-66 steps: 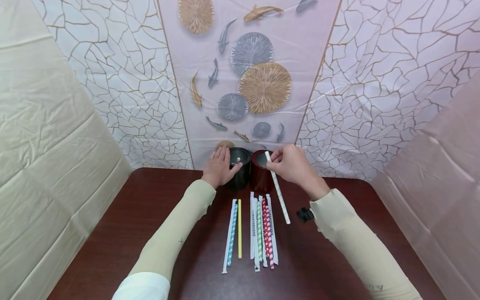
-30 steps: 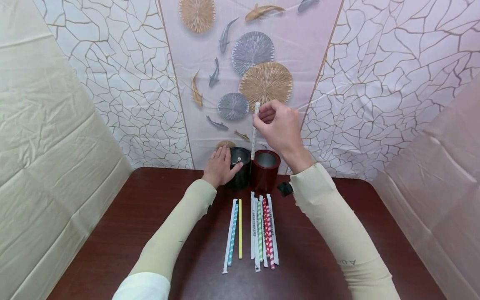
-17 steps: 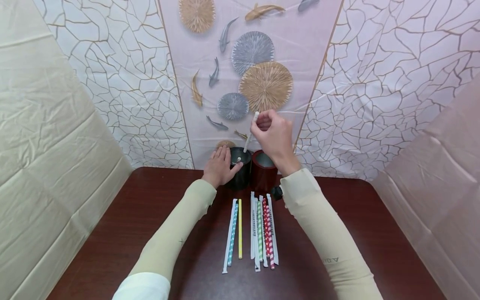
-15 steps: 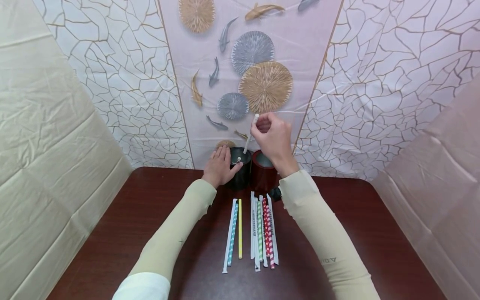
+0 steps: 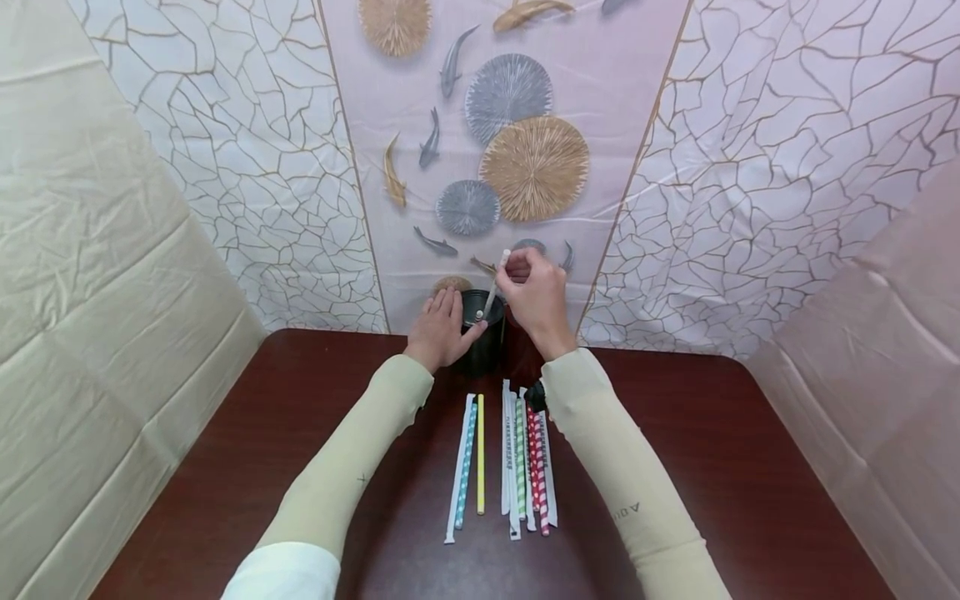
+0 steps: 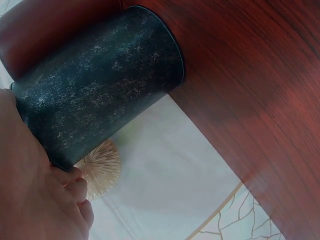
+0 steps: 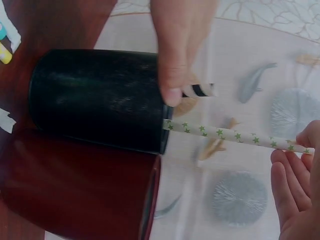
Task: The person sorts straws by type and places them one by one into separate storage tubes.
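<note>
My left hand (image 5: 438, 329) holds the rim of a black cylindrical cup (image 5: 486, 350), thumb along its near side and fingers at its left. In the right wrist view a white paper straw with green stars (image 7: 220, 133) slants into that cup's mouth. Its upper end is pinched between the thumb and fingers of my right hand (image 5: 540, 300). Beside the left thumb, a black-and-white striped straw (image 7: 200, 90) sticks out of the same cup. A dark red cup (image 7: 85, 185) stands against the black one. In the head view my right hand and wrist hide most of its mouth.
Nearer me on the dark wooden table (image 5: 300, 450) lie a yellow straw (image 5: 481, 454), a blue dotted straw (image 5: 467, 462) and a paper wrapper (image 5: 454, 500). To their right are a green striped straw (image 5: 521, 467), red patterned straws (image 5: 537, 467) and several white wrappers. A patterned cloth (image 5: 408, 283) hangs behind the cups.
My right hand has lifted the star straw from in front of the red cup, carried it left over the black cup, and lowered it into the mouth. My left hand has stayed put.
</note>
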`<state>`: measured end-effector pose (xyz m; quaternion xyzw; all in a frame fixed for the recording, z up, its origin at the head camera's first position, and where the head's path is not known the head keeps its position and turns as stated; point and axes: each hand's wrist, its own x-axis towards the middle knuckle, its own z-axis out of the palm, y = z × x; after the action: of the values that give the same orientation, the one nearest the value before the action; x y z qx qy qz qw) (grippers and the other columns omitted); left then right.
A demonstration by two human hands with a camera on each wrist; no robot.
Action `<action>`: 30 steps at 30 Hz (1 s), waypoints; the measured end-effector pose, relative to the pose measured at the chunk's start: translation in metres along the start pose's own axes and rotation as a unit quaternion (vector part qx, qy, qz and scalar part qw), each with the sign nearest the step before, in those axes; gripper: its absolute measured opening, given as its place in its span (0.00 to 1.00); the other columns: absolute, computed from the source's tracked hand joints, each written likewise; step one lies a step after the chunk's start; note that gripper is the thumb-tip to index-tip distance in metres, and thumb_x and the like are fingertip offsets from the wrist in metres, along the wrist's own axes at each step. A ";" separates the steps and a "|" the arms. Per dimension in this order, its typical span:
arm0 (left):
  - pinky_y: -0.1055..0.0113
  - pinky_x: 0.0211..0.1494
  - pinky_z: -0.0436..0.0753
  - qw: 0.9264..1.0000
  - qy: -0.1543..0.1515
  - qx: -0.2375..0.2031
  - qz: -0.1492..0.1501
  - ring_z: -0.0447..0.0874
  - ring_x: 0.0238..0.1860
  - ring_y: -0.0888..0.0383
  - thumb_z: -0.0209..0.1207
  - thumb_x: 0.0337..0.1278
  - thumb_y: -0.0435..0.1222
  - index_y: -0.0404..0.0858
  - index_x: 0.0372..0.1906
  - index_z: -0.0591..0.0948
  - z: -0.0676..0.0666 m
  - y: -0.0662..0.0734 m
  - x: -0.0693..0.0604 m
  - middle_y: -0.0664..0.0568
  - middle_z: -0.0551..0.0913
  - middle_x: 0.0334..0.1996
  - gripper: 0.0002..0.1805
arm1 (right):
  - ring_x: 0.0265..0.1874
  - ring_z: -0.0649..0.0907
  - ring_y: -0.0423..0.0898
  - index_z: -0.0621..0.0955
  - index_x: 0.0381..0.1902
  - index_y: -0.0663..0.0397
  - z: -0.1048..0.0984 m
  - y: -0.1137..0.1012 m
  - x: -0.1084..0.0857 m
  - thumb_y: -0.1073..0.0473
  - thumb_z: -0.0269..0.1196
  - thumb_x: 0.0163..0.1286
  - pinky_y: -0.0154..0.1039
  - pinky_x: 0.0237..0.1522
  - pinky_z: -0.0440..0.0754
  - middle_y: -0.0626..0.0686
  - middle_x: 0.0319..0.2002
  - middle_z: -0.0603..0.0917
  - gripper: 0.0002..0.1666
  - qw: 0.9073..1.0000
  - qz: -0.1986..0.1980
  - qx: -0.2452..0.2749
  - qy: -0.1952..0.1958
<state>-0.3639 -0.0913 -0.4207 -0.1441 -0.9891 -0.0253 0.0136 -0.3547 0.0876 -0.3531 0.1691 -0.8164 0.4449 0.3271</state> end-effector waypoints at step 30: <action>0.53 0.90 0.48 1.000 -0.004 0.010 0.008 0.43 0.88 0.47 0.29 0.81 0.67 0.32 0.86 0.47 -0.006 0.002 -0.004 0.40 0.45 0.87 0.50 | 0.40 0.94 0.56 0.87 0.41 0.67 -0.073 -0.003 0.000 0.60 0.70 0.68 0.52 0.46 0.91 0.63 0.38 0.93 0.13 0.980 0.022 -0.147 -0.135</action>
<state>-0.3594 -0.0913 -0.4150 -0.1517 -0.9882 -0.0146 0.0117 -0.3251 0.1467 -0.3226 0.1596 -0.9128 0.3007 0.2256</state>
